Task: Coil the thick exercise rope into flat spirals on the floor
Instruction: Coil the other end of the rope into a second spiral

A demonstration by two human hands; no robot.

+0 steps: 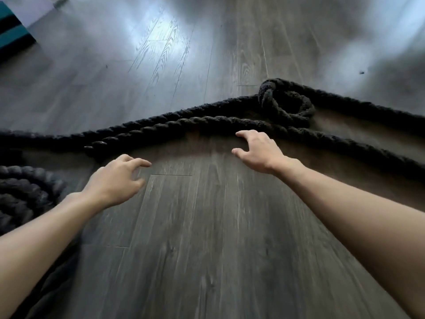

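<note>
Black twisted rope [207, 122], two slack strands lying across the wood floor [207, 226].
The strands run side by side; a loose loop [287, 104] lies beyond them and a partly wound coil [20, 189] at the left. Probably heavy, limp but bulky, with a rough surface that grips well. Best taken on the near strand, by what looks like its glossy end [99, 143]. Right hand [257, 150] is spread and empty, just beside that strand. Left hand [115, 180] is relaxed and empty over bare floor. Teal-and-black object [13, 35] sits far left. No label or writing is legible.

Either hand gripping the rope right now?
No: the left hand and right hand are both open above the floor, and neither has fingers wrapped round the rope.
</note>
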